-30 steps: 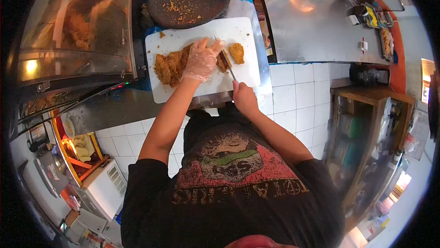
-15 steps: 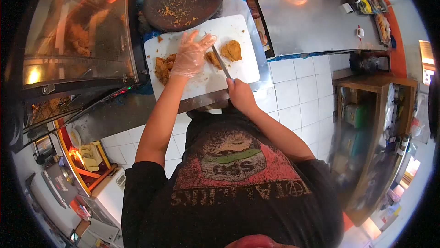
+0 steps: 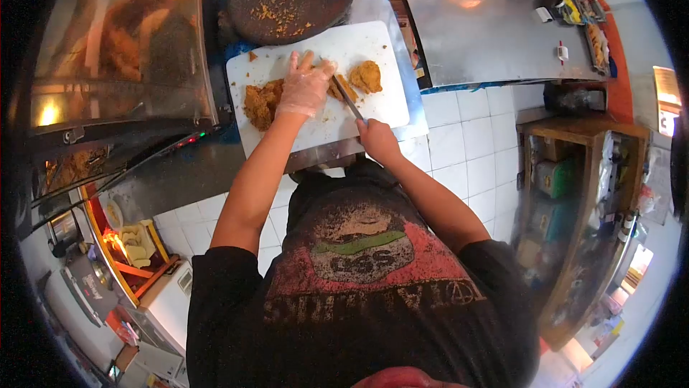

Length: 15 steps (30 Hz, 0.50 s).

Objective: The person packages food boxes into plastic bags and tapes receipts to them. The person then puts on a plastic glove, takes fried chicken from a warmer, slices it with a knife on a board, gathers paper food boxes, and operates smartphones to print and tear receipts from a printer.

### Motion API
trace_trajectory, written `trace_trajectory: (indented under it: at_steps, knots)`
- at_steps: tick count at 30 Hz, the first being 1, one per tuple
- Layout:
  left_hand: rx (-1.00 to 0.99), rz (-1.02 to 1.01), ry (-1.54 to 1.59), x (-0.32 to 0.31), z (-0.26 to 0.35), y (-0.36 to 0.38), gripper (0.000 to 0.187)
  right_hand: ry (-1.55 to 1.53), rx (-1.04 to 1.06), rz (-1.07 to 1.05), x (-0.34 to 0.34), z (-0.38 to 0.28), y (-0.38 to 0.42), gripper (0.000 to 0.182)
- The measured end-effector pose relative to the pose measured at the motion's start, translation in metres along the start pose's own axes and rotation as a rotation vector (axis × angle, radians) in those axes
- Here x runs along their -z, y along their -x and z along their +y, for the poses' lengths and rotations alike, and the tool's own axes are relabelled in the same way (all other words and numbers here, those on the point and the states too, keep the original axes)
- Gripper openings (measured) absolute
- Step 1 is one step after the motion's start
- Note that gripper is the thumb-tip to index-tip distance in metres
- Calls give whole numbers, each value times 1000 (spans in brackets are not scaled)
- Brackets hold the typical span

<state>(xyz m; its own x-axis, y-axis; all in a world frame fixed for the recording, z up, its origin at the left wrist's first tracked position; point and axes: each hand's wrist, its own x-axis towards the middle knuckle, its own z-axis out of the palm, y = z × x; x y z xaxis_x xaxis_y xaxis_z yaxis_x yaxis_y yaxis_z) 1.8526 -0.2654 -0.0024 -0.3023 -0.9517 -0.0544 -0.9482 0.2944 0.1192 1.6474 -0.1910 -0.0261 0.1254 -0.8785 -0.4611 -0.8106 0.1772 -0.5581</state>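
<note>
On a white cutting board (image 3: 373,111) lie pieces of brown breaded fried chicken. My right hand (image 3: 379,140) is closed round the handle of a knife (image 3: 347,99), whose blade slants away from me across the board. The blade lies along a narrow chicken piece (image 3: 344,89). My left hand (image 3: 304,86), in a clear plastic glove, is over the board with its fingers spread, fingertips right by the blade's far end. Left of that hand sits a larger chicken pile (image 3: 260,104), partly hidden by it. A separate rounded chicken piece (image 3: 367,76) rests to the right of the knife.
Behind the board stands a dark round stone mortar (image 3: 291,4) strewn with crumbs. A glass-fronted warming cabinet (image 3: 122,50) is close on the left. To the right is a steel counter (image 3: 495,36), with a wooden shelf cabinet (image 3: 574,223) beyond the tiled floor.
The knife has drawn back slightly toward me, its far end now beside my left fingertips. My left fingers have bent a little, and more of the narrow chicken piece shows.
</note>
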Motion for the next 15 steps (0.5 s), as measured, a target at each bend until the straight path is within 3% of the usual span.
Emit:
trace_trajectory:
  at_steps: [1, 3, 7, 10, 15]
  knots:
    - [-8, 9, -2, 2, 1, -5, 48, -1, 0, 12, 8, 1, -1, 49]
    - [-58, 246, 50, 2, 6, -9, 46, -29, 19, 79, 25, 2, 5, 47]
    - [-182, 334, 109, 15, 19, -38, 51, -32, -31, 133, 54, 14, 1, 45]
    - [-87, 162, 85, 14, 30, -47, 50, 71, -44, 126, 56, 25, -9, 45]
    - [-112, 130, 82, -14, 29, -52, 48, 139, -92, 68, 39, 36, -24, 48]
